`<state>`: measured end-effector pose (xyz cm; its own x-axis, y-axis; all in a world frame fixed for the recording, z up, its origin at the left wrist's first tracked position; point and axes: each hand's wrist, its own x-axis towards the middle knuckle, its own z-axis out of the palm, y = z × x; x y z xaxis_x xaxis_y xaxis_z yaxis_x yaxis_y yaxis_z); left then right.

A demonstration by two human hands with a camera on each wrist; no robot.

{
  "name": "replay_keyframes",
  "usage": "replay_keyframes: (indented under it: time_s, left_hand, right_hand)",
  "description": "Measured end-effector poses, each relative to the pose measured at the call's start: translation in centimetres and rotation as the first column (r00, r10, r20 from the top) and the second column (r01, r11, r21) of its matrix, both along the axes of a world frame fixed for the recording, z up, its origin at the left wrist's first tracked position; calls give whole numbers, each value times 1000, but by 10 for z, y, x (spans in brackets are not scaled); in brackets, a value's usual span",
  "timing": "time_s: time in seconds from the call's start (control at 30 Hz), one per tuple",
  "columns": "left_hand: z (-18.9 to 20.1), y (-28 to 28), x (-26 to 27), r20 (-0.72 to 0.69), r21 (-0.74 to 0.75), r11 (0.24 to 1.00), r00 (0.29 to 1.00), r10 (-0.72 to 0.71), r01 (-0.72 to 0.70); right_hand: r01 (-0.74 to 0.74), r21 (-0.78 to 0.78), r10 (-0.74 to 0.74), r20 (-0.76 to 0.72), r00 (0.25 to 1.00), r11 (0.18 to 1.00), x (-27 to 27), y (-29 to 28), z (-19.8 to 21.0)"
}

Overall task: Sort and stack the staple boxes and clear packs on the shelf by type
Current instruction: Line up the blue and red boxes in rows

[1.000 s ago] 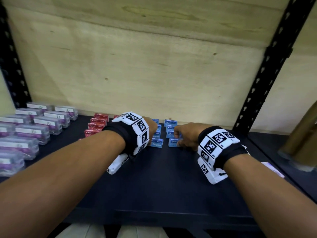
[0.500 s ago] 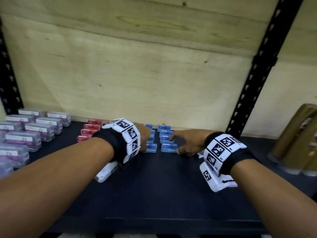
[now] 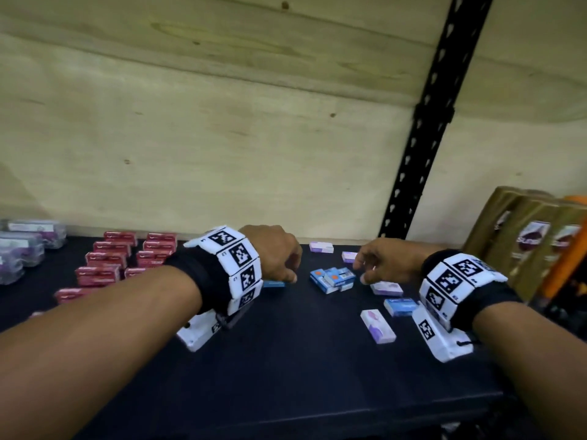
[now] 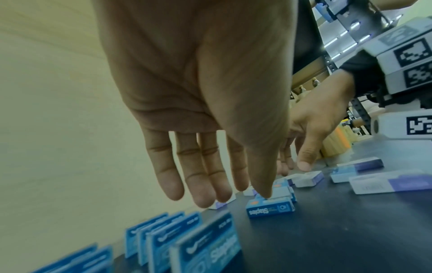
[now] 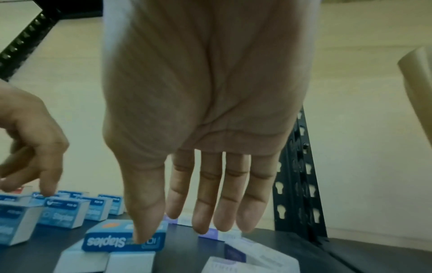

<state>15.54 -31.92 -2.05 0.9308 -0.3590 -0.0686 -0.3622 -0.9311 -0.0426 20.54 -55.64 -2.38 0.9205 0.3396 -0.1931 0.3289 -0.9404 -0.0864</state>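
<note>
Rows of blue staple boxes [image 4: 187, 240] stand on the dark shelf [image 3: 286, 360], mostly hidden behind my left wrist in the head view. My left hand [image 3: 284, 269] hovers over them with straight fingers [image 4: 201, 184], holding nothing. A loose pile of blue staple boxes [image 3: 333, 279] lies between the hands. My right hand [image 3: 365, 269] hangs open just right of it, its thumb above the top blue box [image 5: 124, 240]. Purple-white boxes [image 3: 378, 325] and a light blue box [image 3: 400, 306] lie scattered near it. Red boxes [image 3: 108, 258] sit in rows at left, clear packs [image 3: 28, 246] beyond them.
A black perforated upright [image 3: 422, 138] rises at the back right in front of the plywood back wall [image 3: 222, 138]. Brown packages [image 3: 524, 242] stand right of the upright. The shelf's front edge [image 3: 286, 417] runs below my forearms.
The view has swung right, bringing the scattered boxes and brown packages into sight. Both hands have left the blue rows; the right one moved right to the loose pile.
</note>
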Motion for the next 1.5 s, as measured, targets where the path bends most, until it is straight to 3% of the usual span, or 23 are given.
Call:
replay_keyframes:
  time_s: [0.33, 0.6, 0.9, 1.07, 1.17, 1.5]
  left_hand:
    - [-4, -30, 43, 19, 47, 997, 998, -68, 67]
    - [-4, -43, 62, -141, 56, 980, 973, -183, 193]
    - [-10, -59, 75, -185, 52, 967, 954, -236, 249]
    - [-14, -57, 73, -202, 100, 957, 947, -250, 274]
    - [-19, -52, 66, -133, 143, 943, 950, -282, 300]
    - [-20, -38, 32, -97, 80, 969, 970, -225, 233]
  right_hand:
    - [-122, 4, 122, -50, 991, 993, 22, 16, -13]
    - [-29, -73, 23, -83, 996, 997, 33, -8, -8]
    - [7, -43, -10, -70, 998, 999, 30, -29, -15]
    - [-20, -64, 15, -70, 997, 998, 29, -28, -15]
    - [-64, -107, 59, -52, 997, 992, 27, -26, -11]
    - [-56, -106, 55, -14, 998, 993, 3, -15, 10]
